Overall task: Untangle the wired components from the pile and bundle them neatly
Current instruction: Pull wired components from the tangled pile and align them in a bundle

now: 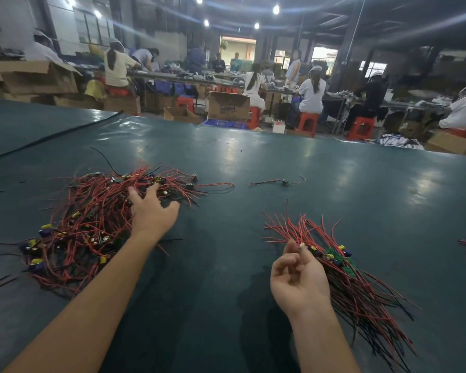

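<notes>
The tangled pile point(92, 219) of red and black wires with small yellow-capped parts sits at ten o'clock on the green tabletop point(253, 157). The person's left grip point(151, 211) is released, its fingers point(153, 187) spread and touching the pile's far edge, with nothing caught between them yet. At four o'clock lies the sorted bundle point(361, 286), wires fanned roughly one way and the little green boards gathered near its middle. The right grip point(299, 278) is just beside it with loosely curled fingers, and from here I cannot tell whether it pinches a wire or holds nothing. One loose piece point(285, 182) lies alone at twelve o'clock. To my eye the job now is to pick a single piece out of the heap. It would go best by taking it at the board, not the wire. Lift slowly and let the neighbouring wires slide off, because a sharp tug would likely drag a clump along. Then lay it board-to-board on the bundle, so the wires run the same way.
</notes>
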`<act>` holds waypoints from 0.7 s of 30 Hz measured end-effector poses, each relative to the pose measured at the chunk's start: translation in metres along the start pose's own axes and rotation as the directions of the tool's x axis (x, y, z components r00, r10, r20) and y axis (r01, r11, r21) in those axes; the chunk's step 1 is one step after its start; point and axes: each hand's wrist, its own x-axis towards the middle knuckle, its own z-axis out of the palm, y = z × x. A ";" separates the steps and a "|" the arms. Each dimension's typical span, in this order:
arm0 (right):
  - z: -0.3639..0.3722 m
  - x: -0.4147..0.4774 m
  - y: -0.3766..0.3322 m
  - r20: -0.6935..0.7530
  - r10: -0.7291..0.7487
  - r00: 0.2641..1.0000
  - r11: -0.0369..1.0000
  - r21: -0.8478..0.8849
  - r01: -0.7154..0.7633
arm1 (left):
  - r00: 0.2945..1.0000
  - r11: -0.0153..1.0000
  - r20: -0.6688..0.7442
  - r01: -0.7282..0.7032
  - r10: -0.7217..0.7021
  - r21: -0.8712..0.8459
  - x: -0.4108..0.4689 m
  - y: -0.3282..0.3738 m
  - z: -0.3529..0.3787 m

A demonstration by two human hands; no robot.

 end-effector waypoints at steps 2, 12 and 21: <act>0.000 0.000 0.002 0.028 0.022 0.999 0.999 -0.032 -0.022 | 0.999 0.999 0.039 0.038 -0.038 -0.013 0.006 -0.009 0.003; 0.000 0.004 0.010 0.019 0.043 0.999 0.986 -0.162 -0.040 | 0.998 0.991 -0.059 0.004 -0.012 -0.132 0.020 -0.015 0.007; 0.000 0.007 0.011 0.018 0.034 0.999 0.983 -0.181 -0.030 | 0.954 0.660 0.041 0.235 -0.296 -0.714 0.037 -0.008 0.001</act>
